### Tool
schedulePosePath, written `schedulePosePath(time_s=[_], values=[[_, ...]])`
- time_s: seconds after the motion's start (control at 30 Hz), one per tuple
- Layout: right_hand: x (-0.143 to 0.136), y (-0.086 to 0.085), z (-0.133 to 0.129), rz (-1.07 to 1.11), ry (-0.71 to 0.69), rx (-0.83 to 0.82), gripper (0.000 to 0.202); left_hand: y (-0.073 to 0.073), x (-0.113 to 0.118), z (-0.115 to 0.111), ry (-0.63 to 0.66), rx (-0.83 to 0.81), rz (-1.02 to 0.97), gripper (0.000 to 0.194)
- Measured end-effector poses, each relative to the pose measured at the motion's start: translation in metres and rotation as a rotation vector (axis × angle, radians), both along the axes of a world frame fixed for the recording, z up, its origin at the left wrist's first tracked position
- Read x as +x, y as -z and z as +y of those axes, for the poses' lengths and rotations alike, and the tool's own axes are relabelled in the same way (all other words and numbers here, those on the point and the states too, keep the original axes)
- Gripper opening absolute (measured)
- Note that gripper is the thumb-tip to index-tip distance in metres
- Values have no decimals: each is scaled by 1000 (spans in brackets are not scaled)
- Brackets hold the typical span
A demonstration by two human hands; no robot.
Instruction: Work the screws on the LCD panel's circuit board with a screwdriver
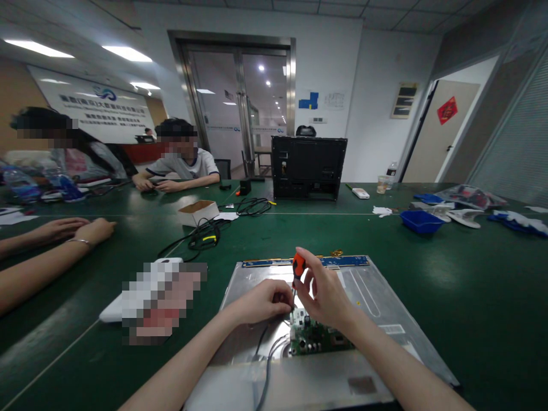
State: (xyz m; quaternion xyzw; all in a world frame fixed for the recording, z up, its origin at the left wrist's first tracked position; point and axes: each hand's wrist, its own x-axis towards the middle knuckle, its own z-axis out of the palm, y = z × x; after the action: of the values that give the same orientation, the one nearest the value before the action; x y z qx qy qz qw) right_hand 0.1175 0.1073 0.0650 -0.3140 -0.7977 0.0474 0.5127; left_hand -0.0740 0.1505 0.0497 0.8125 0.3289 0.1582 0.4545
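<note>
A silver metal display panel (363, 294) lies flat in front of me, a green circuit board (308, 337) on its back. My right hand (321, 285) pinches the orange and black handle of a screwdriver (298, 266), held upright with its shaft pointing down at the board's upper left corner. Close beside the shaft, my left hand (268, 299) has its fingers curled together; what they pinch, if anything, is hidden. Dark cables (269, 365) run from near the board toward the panel's lower edge. A narrow blue strip board (346, 261) lines the far edge.
Left of the panel are a white device (115, 308), partly blurred, and a coworker's arms (51, 251). Beyond lie black cables (205, 234), an open white box (199, 213) and a black monitor housing (309, 168). A blue tray (422, 222) stands right. Another person (184, 160) sits across the table.
</note>
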Motion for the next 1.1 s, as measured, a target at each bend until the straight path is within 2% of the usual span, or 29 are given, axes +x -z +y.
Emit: schedulePosePath(time_s=[0.47, 0.77, 1.1], values=[[0, 1, 1, -8, 33, 14, 62, -3, 1, -1, -15, -8, -8, 10], [2, -2, -1, -13, -29, -9, 61, -2, 0, -1, -8, -6, -6, 9], [0, 1, 1, 0, 33, 7, 59, -3, 1, -2, -28, 13, 20, 12]])
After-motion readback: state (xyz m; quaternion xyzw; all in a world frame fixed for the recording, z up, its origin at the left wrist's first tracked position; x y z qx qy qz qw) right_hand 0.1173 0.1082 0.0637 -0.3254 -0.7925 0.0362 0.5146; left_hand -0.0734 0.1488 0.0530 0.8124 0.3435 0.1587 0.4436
